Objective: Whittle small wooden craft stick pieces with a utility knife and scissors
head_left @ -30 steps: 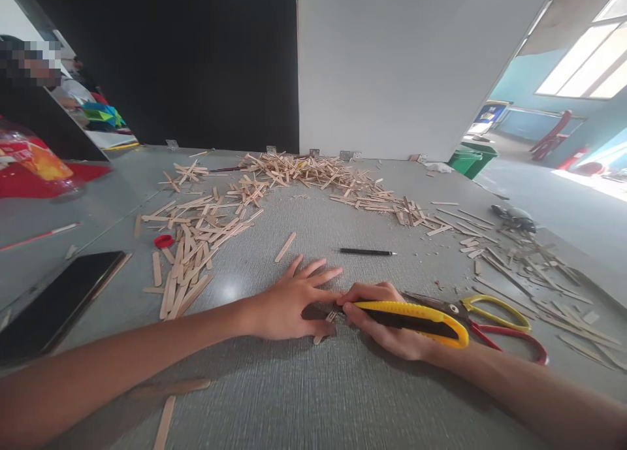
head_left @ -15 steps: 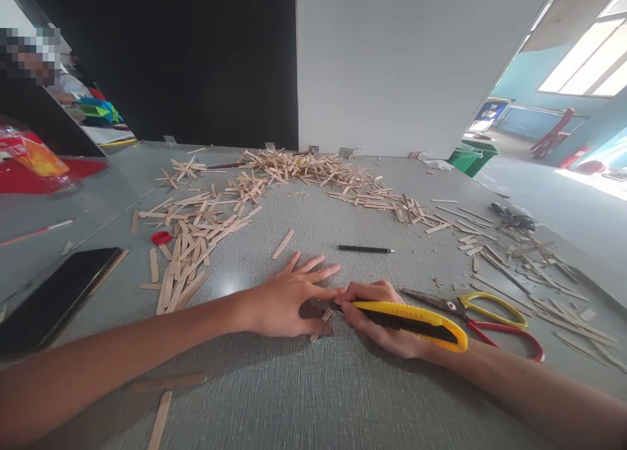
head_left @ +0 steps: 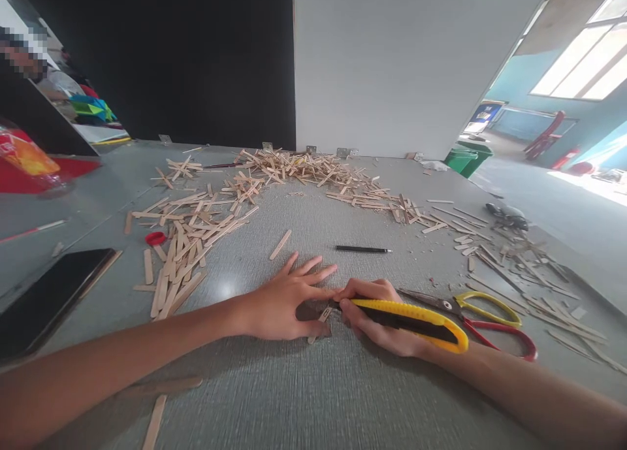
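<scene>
My left hand (head_left: pixel 284 302) lies flat with fingers spread, its thumb and index finger pressing a short popsicle stick (head_left: pixel 324 315) against the grey table. Dark marks or cuts show on that stick. Wrapped round a yellow and black utility knife (head_left: pixel 409 316), my right hand (head_left: pixel 375 313) rests just to the right of it. The knife's front end points left at the stick, close to my left index fingertip; the blade itself is mostly hidden by my fingers. Beyond my hands lie a single popsicle stick (head_left: pixel 281 244) and a black pen (head_left: pixel 363 249).
Scissors (head_left: pixel 458 304) with yellow and red handles lie beside my right wrist. Heaps of popsicle sticks (head_left: pixel 298 167) curve along the back and left. Cut strips (head_left: pixel 529 267) lie at right. A phone (head_left: pixel 53 296), a red ring (head_left: pixel 155 238) and a bottle (head_left: pixel 27 156) are at left.
The view has shifted slightly, so the surroundings sit a little farther left. Both hands stay almost in place, the knife still at the stick.
</scene>
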